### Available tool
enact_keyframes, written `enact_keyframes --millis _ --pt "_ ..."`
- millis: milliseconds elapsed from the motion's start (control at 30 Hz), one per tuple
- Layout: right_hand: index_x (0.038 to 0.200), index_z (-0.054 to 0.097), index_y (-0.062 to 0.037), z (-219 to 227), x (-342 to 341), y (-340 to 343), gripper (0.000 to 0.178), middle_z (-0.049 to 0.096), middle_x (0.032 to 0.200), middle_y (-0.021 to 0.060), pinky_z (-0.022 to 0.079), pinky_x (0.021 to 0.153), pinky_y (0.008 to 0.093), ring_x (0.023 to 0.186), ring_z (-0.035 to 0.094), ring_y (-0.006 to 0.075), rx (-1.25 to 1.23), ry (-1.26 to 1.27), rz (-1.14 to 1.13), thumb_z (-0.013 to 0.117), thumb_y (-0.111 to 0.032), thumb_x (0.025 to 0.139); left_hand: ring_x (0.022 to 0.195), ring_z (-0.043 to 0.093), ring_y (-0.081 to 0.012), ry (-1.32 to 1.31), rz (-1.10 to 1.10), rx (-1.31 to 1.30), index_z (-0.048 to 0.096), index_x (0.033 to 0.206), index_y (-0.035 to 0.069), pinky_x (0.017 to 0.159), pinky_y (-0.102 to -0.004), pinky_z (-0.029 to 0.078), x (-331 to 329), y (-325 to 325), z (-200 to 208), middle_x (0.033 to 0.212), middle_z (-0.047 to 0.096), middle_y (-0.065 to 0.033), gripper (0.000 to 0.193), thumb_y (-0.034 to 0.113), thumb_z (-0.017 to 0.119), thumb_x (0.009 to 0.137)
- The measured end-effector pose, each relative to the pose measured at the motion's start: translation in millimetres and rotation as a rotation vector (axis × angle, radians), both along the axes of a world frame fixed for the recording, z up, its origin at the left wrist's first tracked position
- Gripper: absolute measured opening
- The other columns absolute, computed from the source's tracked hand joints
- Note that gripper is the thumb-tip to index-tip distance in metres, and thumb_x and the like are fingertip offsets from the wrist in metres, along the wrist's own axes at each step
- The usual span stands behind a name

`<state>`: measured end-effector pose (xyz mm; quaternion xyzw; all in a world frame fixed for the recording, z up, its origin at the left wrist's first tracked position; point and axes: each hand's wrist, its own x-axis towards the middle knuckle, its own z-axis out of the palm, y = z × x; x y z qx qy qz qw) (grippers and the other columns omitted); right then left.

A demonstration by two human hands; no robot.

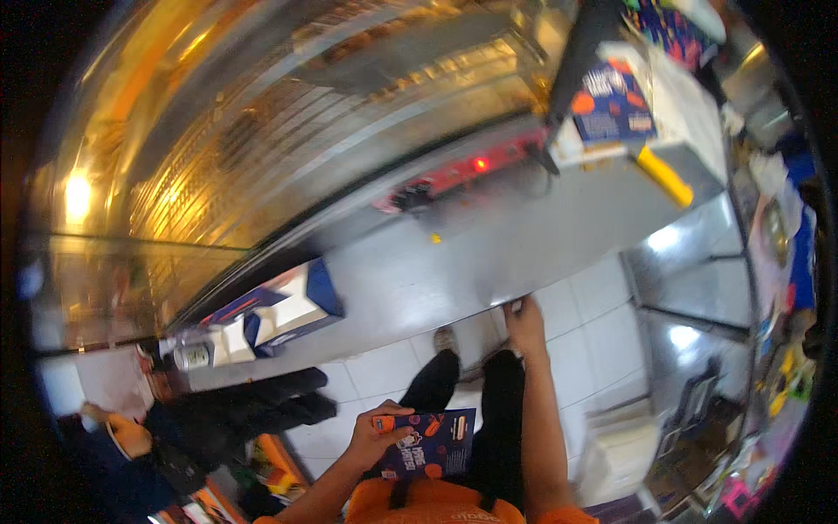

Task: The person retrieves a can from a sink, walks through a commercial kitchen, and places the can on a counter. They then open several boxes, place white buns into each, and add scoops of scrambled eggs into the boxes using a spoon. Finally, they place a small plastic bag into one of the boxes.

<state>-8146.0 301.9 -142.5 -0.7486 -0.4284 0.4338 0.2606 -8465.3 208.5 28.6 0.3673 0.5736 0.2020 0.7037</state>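
My left hand (379,431) is closed around one side of a dark blue flat carton (436,444) with orange and white print, close in front of my orange shirt. My right hand (525,325) reaches forward to the front edge of the grey metal counter (410,271). Its fingers are curled together there, and whatever they grip is too small to make out. Opened blue cartons (297,304) with white insides stand at the counter's left end. Another printed blue carton (614,109) lies at its far right, beside white paper.
A lit glass display cabinet (236,131) with wire racks rises behind the counter. A yellow-handled object (665,176) lies at the right, above a metal shelf unit (690,279). Another person's hand (129,435) and dark clothing show at lower left. White floor tiles (384,371) lie below.
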Motion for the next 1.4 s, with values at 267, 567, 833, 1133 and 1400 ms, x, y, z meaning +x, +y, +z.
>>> enact_keyframes --millis 267,567,833,1133,1400 --pt "0.141 0.051 -0.0031 223.5 -98.2 -134.3 0.059 0.061 0.134 0.0102 0.053 0.098 0.0353 0.116 0.062 0.0191 -0.446 1.424 -0.09 0.055 -0.044 0.099 0.104 0.063 -0.0195 -0.28 0.014 0.188 0.066 0.114 0.0 0.093 -0.0314 0.05 -13.0 25.3 112.9 0.109 0.068 -0.0119 0.026 0.002 0.073 0.089" --pt "0.109 0.061 -0.0041 301.5 -113.8 -76.2 0.042 0.066 0.091 0.0088 0.054 0.07 0.0303 0.08 0.066 0.0172 -0.048 1.206 -0.054 0.06 -0.045 0.096 0.106 0.058 -0.0221 -1.039 -0.12 0.229 0.054 0.112 0.006 0.095 -0.0369 0.045 -66.4 52.1 188.2 0.105 0.06 -0.0119 0.051 0.054 0.059 0.096" --pt "0.068 0.057 -0.0036 384.0 -156.8 -22.2 0.056 0.061 0.07 0.0118 0.041 0.059 0.0352 0.063 0.056 0.0225 1.027 0.538 0.33 0.051 -0.051 0.099 0.103 0.06 -0.0205 -0.53 -0.68 0.508 0.061 0.12 0.002 0.084 -0.0338 0.05 -86.5 95.3 235.6 0.111 0.061 -0.0079 0.054 0.051 0.05 0.102" --pt "0.085 0.06 -0.0064 392.9 -160.8 -34.0 0.052 0.058 0.078 0.0091 0.046 0.067 0.0427 0.071 0.058 0.0276 1.573 -0.128 0.252 0.047 -0.055 0.098 0.103 0.063 -0.0388 -0.198 -0.985 0.904 0.032 0.153 0.005 0.089 -0.0423 0.048 -79.7 88.8 307.5 0.11 0.066 -0.0227 0.058 0.028 0.05 0.103" --pt "0.097 0.062 -0.0072 427.6 -122.5 -32.5 0.067 0.057 0.093 0.0102 0.045 0.09 0.0444 0.093 0.057 0.0289 1.387 -0.203 -0.067 0.05 -0.073 0.086 0.111 0.061 -0.0319 -0.495 -0.632 0.733 0.035 0.149 0.002 0.096 -0.0385 0.046 -48.5 51.6 318.5 0.119 0.062 -0.0203 0.056 0.018 0.055 0.1"
